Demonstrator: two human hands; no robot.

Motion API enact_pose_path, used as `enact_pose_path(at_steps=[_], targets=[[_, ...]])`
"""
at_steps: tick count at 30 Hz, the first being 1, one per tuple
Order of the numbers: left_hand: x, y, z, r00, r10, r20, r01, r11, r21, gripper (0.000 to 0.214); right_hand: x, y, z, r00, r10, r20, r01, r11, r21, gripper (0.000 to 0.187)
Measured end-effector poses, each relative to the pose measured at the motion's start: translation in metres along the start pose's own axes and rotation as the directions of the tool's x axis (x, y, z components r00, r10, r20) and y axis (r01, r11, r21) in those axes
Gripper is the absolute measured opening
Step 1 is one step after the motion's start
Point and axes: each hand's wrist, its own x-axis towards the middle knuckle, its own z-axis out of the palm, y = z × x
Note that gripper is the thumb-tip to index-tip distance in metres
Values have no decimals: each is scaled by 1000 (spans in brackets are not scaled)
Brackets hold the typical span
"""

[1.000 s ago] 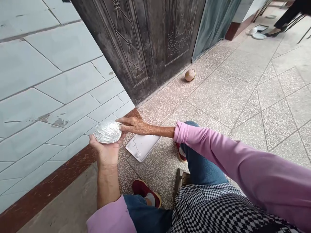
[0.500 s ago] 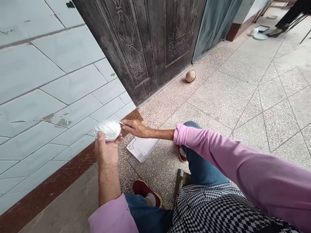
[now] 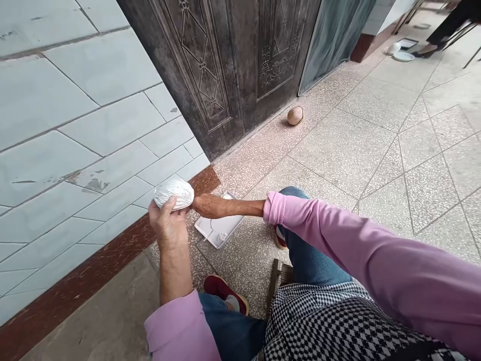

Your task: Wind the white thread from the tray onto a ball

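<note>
A white ball of yarn, oval and shiny, is held up in front of the tiled wall. My left hand grips it from below, thumb on the near side and fingers behind. At the ball's right end is my right hand, its fingers curled in and mostly hidden from view; whether they pinch a strand cannot be made out. Below my right wrist, a shallow white tray lies on the floor, with a dark curved line and small pale items in it.
A tan ball rests on the speckled floor by the dark carved door. A wooden stool is under me. Far right, a white plate lies near a seated person's leg. The tiled wall stands close on my left.
The yarn ball and my left hand have shifted slightly right and up, and the ball has turned. My right hand's fingers, earlier extended along a strand, are now curled against the ball's end.
</note>
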Motion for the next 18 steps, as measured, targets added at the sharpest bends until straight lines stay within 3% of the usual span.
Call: enact_pose_path(at_steps=[7, 11, 15, 18], targets=[[4, 20, -18, 999, 3, 51, -1, 999, -51, 51, -24, -14, -35, 995, 63, 74, -57, 996, -73, 25], [10, 16, -21, 996, 66, 54, -69, 996, 51, 59, -35, -17, -48, 993, 86, 81, -81, 995, -61, 28], [15, 7, -20, 990, 140, -25, -134, 979, 154, 79, -37, -16, -53, 991, 84, 103, -74, 993, -95, 24], [15, 2, -15, 997, 72, -20, -71, 995, 76, 72, -34, -13, -50, 987, 98, 130, -80, 987, -140, 22]])
